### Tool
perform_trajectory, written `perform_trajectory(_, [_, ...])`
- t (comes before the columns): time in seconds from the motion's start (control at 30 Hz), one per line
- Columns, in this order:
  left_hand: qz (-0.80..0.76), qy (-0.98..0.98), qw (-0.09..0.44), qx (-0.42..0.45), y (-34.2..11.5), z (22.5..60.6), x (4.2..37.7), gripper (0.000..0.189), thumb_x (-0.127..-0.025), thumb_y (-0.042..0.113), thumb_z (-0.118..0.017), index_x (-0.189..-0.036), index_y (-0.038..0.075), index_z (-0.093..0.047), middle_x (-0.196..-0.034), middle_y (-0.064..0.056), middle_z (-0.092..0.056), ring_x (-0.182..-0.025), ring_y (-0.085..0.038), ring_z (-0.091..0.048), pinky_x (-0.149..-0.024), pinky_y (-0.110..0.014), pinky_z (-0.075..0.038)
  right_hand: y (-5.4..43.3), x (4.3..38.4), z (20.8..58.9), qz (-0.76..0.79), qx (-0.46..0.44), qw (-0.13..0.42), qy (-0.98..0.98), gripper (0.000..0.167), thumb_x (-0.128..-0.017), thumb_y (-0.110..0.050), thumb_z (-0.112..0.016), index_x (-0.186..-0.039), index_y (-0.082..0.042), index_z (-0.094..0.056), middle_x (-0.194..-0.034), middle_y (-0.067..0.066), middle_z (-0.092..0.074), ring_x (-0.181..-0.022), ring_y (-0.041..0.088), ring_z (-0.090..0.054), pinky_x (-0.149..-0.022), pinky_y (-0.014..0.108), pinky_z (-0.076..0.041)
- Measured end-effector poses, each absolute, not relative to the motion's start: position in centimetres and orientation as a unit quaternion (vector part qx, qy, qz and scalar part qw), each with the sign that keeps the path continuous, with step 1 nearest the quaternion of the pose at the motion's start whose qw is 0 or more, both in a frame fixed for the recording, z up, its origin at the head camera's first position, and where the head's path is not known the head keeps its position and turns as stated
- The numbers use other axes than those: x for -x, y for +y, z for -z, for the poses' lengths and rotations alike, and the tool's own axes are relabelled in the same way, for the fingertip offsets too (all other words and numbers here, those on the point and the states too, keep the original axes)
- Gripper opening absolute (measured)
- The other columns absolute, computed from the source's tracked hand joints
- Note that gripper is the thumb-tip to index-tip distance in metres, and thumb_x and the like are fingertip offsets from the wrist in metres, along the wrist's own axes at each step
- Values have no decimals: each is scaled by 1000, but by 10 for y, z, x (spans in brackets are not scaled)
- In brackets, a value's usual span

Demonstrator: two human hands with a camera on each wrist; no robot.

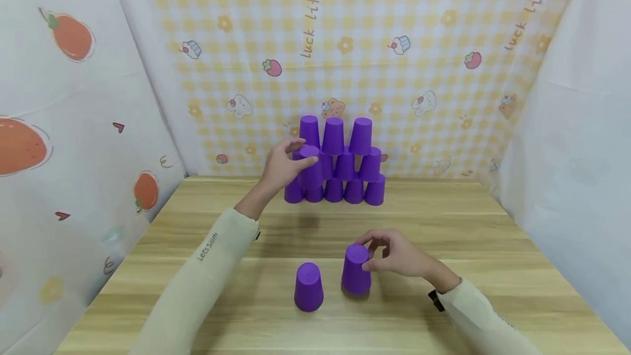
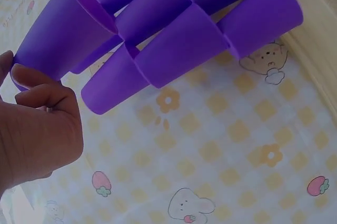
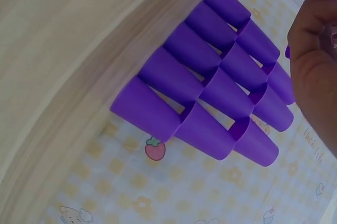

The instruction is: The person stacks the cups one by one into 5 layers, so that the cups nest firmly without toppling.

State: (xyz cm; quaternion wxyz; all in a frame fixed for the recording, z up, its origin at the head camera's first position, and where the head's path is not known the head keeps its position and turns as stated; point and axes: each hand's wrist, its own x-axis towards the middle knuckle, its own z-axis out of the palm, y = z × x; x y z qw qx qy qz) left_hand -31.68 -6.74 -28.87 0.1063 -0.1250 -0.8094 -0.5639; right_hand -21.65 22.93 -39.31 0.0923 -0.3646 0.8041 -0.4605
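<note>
In the head view my left hand pinches an upside-down purple cup near its narrow end. This cup hangs in front of the left part of a stepped wall of purple cups, stacked mouth down in three rows. The left wrist view shows the same held cup beside the stack, clear of the table. At the front, my right hand grips another upside-down purple cup by its upper part; whether its rim touches the table, I cannot tell. A single purple cup stands mouth down left of it.
The wooden table runs back to a yellow checked cloth close behind the stack. A fruit-printed white sheet hangs at the left, and a plain white sheet hangs at the right.
</note>
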Motion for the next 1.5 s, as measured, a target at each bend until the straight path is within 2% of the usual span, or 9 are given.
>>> perform_trajectory(0.13, [584,-794,108,129,-68,277,322,61,-84,23,-81,-136,3,-55,-134,-14,-59,-124,-31,-56,-98,-41,-50,230,224,387,466,316,70,823,37,-86,-17,-78,-120,-8,-66,-110,8,-67,-90,19,-63,-61,27,-51])
perform_trajectory(0.3, [595,-785,111,129,-67,263,327,61,-85,21,-80,-137,3,-53,-132,-14,-60,-120,-27,-58,-95,-39,-52,229,235,377,498,257,21,828,38,-86,-16,-78,-120,-4,-66,-109,12,-68,-89,23,-64,-65,29,-54])
perform_trajectory(0.47, [606,-779,110,120,-65,253,332,68,-85,21,-80,-142,10,-45,-132,-13,-60,-118,-25,-59,-94,-39,-53,227,244,366,521,207,-33,827,36,-86,-19,-78,-118,-5,-67,-110,11,-67,-89,27,-63,-62,31,-52])
perform_trajectory(0.63, [599,-782,125,122,-64,242,339,66,-86,23,-80,-140,12,-44,-132,-12,-60,-118,-25,-59,-93,-38,-53,224,256,346,537,152,-73,826,45,-86,-24,-78,-124,-4,-63,-115,13,-65,-93,27,-62,-71,36,-55])
perform_trajectory(0.8, [585,-790,133,129,-59,233,343,67,-86,27,-80,-140,13,-44,-131,-10,-62,-114,-25,-62,-92,-36,-53,220,266,317,555,107,-112,817,49,-87,-29,-78,-124,-1,-63,-120,15,-65,-90,18,-66,-77,32,-55])
perform_trajectory(1.03, [583,-788,145,134,-56,219,353,62,-87,27,-78,-138,14,-45,-131,-9,-63,-116,-21,-62,-91,-33,-54,209,282,277,560,97,-177,804,47,-85,-32,-79,-118,0,-66,-115,14,-68,-86,11,-68,-78,25,-55])
perform_trajectory(1.2, [565,-801,152,125,-56,206,360,62,-88,29,-77,-138,13,-45,-132,-8,-62,-118,-20,-60,-91,-31,-53,203,297,252,580,95,-184,788,43,-85,-31,-80,-116,-4,-67,-111,9,-69,-89,14,-68,-73,30,-58])
perform_trajectory(1.5, [544,-816,157,118,-53,186,373,62,-90,33,-75,-140,13,-44,-138,-6,-58,-124,-19,-56,-94,-30,-52,189,326,219,593,108,-184,776,40,-83,-31,-80,-112,-7,-70,-102,0,-69,-103,17,-59,-91,33,-43])
